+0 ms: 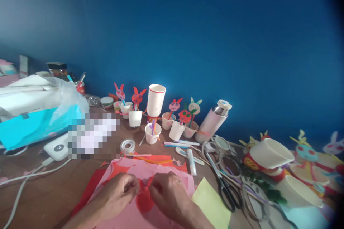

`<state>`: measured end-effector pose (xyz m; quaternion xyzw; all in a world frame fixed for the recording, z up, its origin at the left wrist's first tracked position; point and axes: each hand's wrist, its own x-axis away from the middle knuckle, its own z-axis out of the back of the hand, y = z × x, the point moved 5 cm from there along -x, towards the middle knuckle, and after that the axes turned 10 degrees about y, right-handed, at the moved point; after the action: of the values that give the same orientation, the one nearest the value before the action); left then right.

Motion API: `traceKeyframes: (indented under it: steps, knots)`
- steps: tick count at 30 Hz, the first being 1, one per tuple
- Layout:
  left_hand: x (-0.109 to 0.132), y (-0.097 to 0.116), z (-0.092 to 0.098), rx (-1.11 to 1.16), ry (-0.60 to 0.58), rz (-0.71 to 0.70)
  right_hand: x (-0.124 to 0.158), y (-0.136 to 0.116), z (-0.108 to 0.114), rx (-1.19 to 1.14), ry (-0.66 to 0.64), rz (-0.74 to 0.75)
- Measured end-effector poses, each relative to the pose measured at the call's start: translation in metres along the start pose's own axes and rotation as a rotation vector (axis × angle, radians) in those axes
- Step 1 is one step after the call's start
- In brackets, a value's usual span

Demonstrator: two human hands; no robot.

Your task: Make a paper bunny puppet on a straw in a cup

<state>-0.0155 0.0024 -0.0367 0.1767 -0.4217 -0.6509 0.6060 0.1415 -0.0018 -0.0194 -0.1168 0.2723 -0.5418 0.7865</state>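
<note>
A red paper cutout with a rounded lower part lies over pink paper in front of me. My left hand is closed, its fingertips pinched at the cutout's upper left edge. From the other side my right hand pinches the upper right, its fingers curled. The hands hide part of the cutout's top. Under the pink sheet, red paper sticks out at the left. An orange pipe cleaner crosses the sheets' far edge. Yellow paper lies right of my right hand.
Paper cups with rabbit faces stand along the wall, by a cup stack and a thermos. Scissors, a glue stick and a utility knife lie right; tape and a white power bank left.
</note>
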Motion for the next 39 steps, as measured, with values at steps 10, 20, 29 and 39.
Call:
traceKeyframes:
  steps: [10,20,29,39]
  knots:
    - [0.006,0.022,0.003,-0.353,0.126,-0.031,0.004,0.003,-0.014,0.156,0.002,0.036]
    - [0.003,0.023,0.000,-0.424,0.165,-0.055,0.002,0.000,-0.012,0.236,-0.006,0.067]
    - [0.003,0.028,-0.001,-0.500,0.151,-0.068,0.001,-0.003,-0.011,0.287,0.001,0.087]
    - [0.003,0.031,-0.002,-0.533,0.137,-0.076,0.003,-0.003,-0.020,0.365,0.036,0.209]
